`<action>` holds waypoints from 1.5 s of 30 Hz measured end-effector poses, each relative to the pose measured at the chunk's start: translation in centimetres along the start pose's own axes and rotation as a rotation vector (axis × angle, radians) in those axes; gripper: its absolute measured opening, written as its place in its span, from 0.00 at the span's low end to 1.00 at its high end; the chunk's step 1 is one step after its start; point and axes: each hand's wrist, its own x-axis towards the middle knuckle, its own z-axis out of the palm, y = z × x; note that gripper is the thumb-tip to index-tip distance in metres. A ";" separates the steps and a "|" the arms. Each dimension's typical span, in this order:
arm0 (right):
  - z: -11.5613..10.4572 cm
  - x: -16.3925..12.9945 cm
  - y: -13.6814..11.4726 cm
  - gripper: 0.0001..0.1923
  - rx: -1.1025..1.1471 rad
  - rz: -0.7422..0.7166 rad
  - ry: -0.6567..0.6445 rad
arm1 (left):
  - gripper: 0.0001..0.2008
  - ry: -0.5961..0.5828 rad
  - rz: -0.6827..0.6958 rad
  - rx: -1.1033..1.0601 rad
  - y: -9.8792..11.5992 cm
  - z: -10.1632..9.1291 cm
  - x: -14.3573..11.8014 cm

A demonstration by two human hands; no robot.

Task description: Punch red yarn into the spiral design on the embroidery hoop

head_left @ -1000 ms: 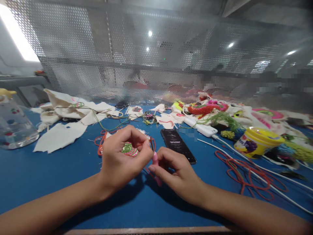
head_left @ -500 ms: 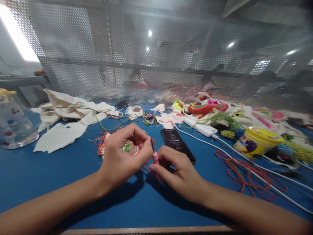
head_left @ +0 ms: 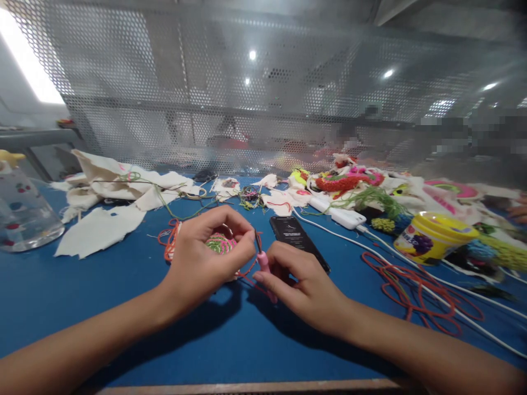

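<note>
My left hand (head_left: pixel 201 263) is closed around a small round piece of pink and green needlework (head_left: pixel 220 242) on white cloth, held just above the blue table (head_left: pixel 102 307). My right hand (head_left: pixel 302 285) grips a pink-handled needle tool (head_left: pixel 263 263), its dark metal tip pointing up next to my left fingertips. Red yarn (head_left: pixel 168 244) trails from the needlework to the left. A black phone (head_left: pixel 298 235) lies just behind my right hand.
White cloth scraps (head_left: pixel 102 225) lie at the back left beside a clear bottle (head_left: pixel 20 208). At the right are a yellow tub (head_left: pixel 432 237), a tangle of red cord (head_left: pixel 411 291), white cables (head_left: pixel 453 296), a white power strip (head_left: pixel 340 214) and coloured yarn pieces (head_left: pixel 349 184). A perforated metal screen (head_left: pixel 247 99) closes the back.
Both hands have shifted slightly. My left hand turned the needlework a little, and the pink tool's tip now stands a bit higher beside my left fingertips.
</note>
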 end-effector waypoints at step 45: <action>-0.2 0.3 -0.2 0.14 0.098 0.199 -0.188 | 0.19 -0.371 0.194 0.024 -2.4 -2.2 2.5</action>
